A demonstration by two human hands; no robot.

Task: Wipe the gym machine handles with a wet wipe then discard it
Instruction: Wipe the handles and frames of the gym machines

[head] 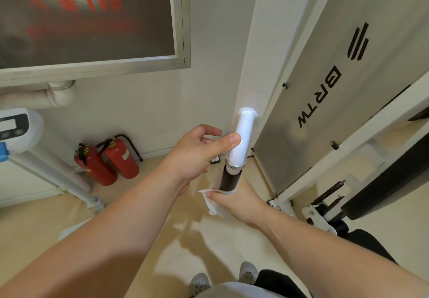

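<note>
Machine handle (232,179) — left hand (197,154), at 10 o'clock, is pinching its white part; right hand (239,202), at 6 o'clock, is curling fingers around it, holding the wet wipe (212,202).

Glossy white plastic handle (243,135) w/ matt black grip (230,180), metal ring (235,164)

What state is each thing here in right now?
Machine handle: held by both hands.
Wet wipe: crumpled, wrapped round the black grip.
Left hand: grips the handle's white part.
Right hand: holds the wipe round the grip.
Fire extinguishers: standing against the wall.
</note>
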